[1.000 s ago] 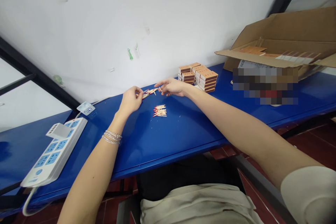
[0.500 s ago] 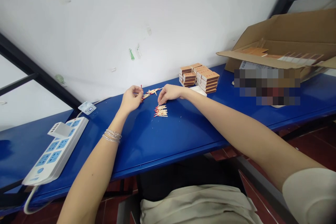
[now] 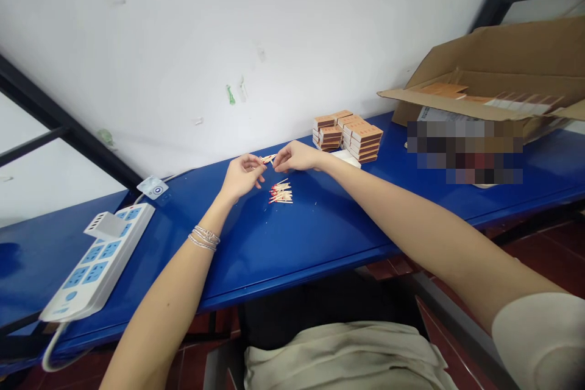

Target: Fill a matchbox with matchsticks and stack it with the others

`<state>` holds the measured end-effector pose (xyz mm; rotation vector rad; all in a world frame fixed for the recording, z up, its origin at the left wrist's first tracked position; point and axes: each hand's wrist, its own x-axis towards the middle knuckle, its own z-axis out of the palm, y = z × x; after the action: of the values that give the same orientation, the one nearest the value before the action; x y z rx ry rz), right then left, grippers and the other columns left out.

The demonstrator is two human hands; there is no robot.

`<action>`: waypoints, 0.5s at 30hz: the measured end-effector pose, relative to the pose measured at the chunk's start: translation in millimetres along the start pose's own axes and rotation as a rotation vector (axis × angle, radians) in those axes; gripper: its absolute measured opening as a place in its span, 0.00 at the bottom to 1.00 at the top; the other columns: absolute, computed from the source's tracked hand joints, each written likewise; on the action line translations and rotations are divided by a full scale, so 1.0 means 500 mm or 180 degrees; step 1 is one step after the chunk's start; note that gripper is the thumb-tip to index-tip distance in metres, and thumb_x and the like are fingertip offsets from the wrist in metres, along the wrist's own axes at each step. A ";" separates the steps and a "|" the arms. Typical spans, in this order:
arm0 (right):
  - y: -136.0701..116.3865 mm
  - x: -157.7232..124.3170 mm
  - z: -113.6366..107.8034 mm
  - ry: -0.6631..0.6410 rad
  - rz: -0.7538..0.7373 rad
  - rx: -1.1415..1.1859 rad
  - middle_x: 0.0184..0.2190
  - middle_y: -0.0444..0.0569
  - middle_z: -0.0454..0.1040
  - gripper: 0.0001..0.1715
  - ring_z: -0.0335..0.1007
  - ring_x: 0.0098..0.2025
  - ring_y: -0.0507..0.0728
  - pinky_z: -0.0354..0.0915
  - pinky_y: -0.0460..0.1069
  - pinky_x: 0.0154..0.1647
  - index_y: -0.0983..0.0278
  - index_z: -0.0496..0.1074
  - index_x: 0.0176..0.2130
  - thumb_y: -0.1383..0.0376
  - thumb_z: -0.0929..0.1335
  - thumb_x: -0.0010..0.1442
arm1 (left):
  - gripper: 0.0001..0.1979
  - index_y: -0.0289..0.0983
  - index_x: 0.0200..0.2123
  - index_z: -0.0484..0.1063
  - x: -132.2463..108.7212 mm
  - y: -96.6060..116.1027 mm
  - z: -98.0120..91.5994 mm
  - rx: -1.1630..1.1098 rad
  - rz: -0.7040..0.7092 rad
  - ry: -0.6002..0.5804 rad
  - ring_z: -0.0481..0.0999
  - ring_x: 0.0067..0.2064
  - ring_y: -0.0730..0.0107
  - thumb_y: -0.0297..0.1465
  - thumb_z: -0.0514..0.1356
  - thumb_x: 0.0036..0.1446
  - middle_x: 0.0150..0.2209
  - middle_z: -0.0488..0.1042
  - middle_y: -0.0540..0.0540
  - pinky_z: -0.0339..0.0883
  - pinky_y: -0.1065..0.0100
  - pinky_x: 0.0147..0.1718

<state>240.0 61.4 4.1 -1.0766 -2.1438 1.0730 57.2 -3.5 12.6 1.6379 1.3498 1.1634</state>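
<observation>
My left hand (image 3: 244,173) and my right hand (image 3: 297,156) meet over the far part of the blue table (image 3: 320,231), both pinching a few red-tipped matches (image 3: 268,159) between their fingertips. Just in front of them a small heap of loose matches (image 3: 281,192) lies on the tabletop. Stacks of brown matchboxes (image 3: 350,134) stand to the right of my right hand, near the wall. Silver bracelets ring my left wrist.
An open cardboard carton (image 3: 498,82) holding more boxes sits at the right end of the table. A white and blue power strip (image 3: 98,259) with a plug lies at the left. A white wall runs directly behind the table. Black metal frame bars cross both upper corners.
The hands have come together: the left moved right, the right lifted off the heap and back to the far matches. The loose matches that lay between them are now gathered at the fingertips.
</observation>
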 end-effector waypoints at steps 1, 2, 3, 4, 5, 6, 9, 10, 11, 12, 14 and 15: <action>0.001 0.001 -0.002 0.0136 0.0019 -0.0248 0.30 0.49 0.79 0.10 0.73 0.32 0.53 0.66 0.45 0.34 0.67 0.79 0.36 0.68 0.72 0.50 | 0.08 0.33 0.30 0.68 -0.001 -0.003 0.007 -0.0018 -0.0013 -0.0002 0.73 0.21 0.75 0.26 0.65 0.48 0.22 0.72 0.50 0.67 0.74 0.18; 0.003 0.001 -0.004 0.0298 0.0040 -0.0535 0.31 0.49 0.79 0.10 0.74 0.33 0.53 0.66 0.45 0.35 0.67 0.79 0.35 0.68 0.72 0.49 | 0.08 0.33 0.30 0.67 -0.001 -0.007 0.014 -0.0045 -0.0033 -0.0011 0.74 0.22 0.74 0.25 0.65 0.48 0.22 0.73 0.50 0.68 0.73 0.21; 0.008 0.002 -0.007 0.0470 0.0064 -0.0828 0.32 0.50 0.80 0.10 0.74 0.35 0.54 0.66 0.45 0.37 0.67 0.79 0.35 0.70 0.72 0.49 | 0.08 0.33 0.29 0.67 0.000 -0.011 0.021 -0.0080 -0.0054 -0.0027 0.75 0.23 0.74 0.25 0.65 0.47 0.23 0.74 0.49 0.70 0.72 0.24; 0.013 0.003 -0.009 0.0636 0.0089 -0.1094 0.33 0.50 0.80 0.10 0.74 0.36 0.55 0.66 0.45 0.39 0.67 0.79 0.35 0.71 0.72 0.48 | 0.08 0.33 0.29 0.67 0.001 -0.017 0.028 -0.0109 -0.0065 -0.0046 0.76 0.25 0.73 0.25 0.65 0.46 0.24 0.75 0.48 0.71 0.71 0.27; 0.020 0.005 -0.010 0.0790 0.0115 -0.1314 0.34 0.51 0.80 0.12 0.74 0.38 0.56 0.66 0.46 0.40 0.67 0.79 0.36 0.72 0.71 0.48 | 0.09 0.34 0.28 0.67 0.002 -0.022 0.034 -0.0115 -0.0057 -0.0066 0.77 0.27 0.72 0.24 0.65 0.45 0.25 0.76 0.47 0.71 0.70 0.30; 0.028 0.008 -0.011 0.0924 0.0147 -0.1480 0.35 0.51 0.80 0.13 0.74 0.39 0.57 0.66 0.46 0.41 0.67 0.79 0.37 0.72 0.71 0.48 | 0.09 0.34 0.28 0.67 0.004 -0.028 0.040 -0.0086 -0.0032 -0.0084 0.77 0.29 0.71 0.25 0.66 0.45 0.27 0.77 0.47 0.71 0.69 0.32; 0.047 0.019 -0.006 0.1147 0.0218 -0.1773 0.41 0.52 0.79 0.17 0.73 0.43 0.59 0.65 0.49 0.44 0.65 0.77 0.43 0.70 0.69 0.52 | 0.09 0.35 0.29 0.68 0.006 -0.041 0.051 0.0134 0.0079 -0.0173 0.78 0.32 0.69 0.27 0.66 0.44 0.29 0.79 0.46 0.71 0.67 0.36; 0.051 0.024 -0.002 0.1163 0.0208 -0.1831 0.42 0.52 0.78 0.18 0.73 0.44 0.60 0.65 0.50 0.45 0.64 0.76 0.45 0.69 0.68 0.54 | 0.09 0.35 0.30 0.69 0.006 -0.043 0.053 0.0189 0.0084 -0.0240 0.79 0.33 0.67 0.28 0.67 0.44 0.29 0.79 0.46 0.71 0.66 0.37; 0.054 0.030 0.002 0.1163 0.0195 -0.1880 0.44 0.53 0.77 0.18 0.72 0.46 0.60 0.65 0.51 0.46 0.63 0.75 0.48 0.68 0.67 0.56 | 0.10 0.35 0.31 0.70 0.005 -0.043 0.053 0.0219 0.0067 -0.0332 0.79 0.34 0.66 0.29 0.67 0.44 0.29 0.80 0.46 0.71 0.65 0.38; 0.056 0.035 0.006 0.1163 0.0189 -0.1924 0.46 0.54 0.76 0.19 0.71 0.47 0.61 0.65 0.52 0.48 0.63 0.74 0.50 0.67 0.66 0.58 | 0.11 0.35 0.32 0.71 0.004 -0.042 0.052 0.0236 0.0040 -0.0445 0.79 0.35 0.65 0.29 0.67 0.45 0.30 0.80 0.45 0.71 0.65 0.38; 0.059 0.045 0.014 0.1175 0.0225 -0.1982 0.48 0.57 0.74 0.20 0.70 0.49 0.62 0.64 0.54 0.49 0.63 0.73 0.51 0.65 0.64 0.60 | 0.12 0.34 0.34 0.73 0.002 -0.037 0.047 0.0291 -0.0008 -0.0657 0.80 0.37 0.64 0.31 0.67 0.45 0.32 0.81 0.44 0.72 0.63 0.40; 0.059 0.049 0.017 0.1180 0.0264 -0.1989 0.49 0.58 0.73 0.19 0.70 0.49 0.63 0.64 0.54 0.50 0.63 0.74 0.50 0.65 0.64 0.61 | 0.12 0.34 0.35 0.73 0.001 -0.035 0.043 0.0340 -0.0015 -0.0703 0.80 0.37 0.64 0.32 0.67 0.46 0.32 0.81 0.43 0.72 0.63 0.41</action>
<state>232.8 89.0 -23.2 -1.5060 -2.1734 0.1812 71.6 1.2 -11.0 1.7804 1.2912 0.8906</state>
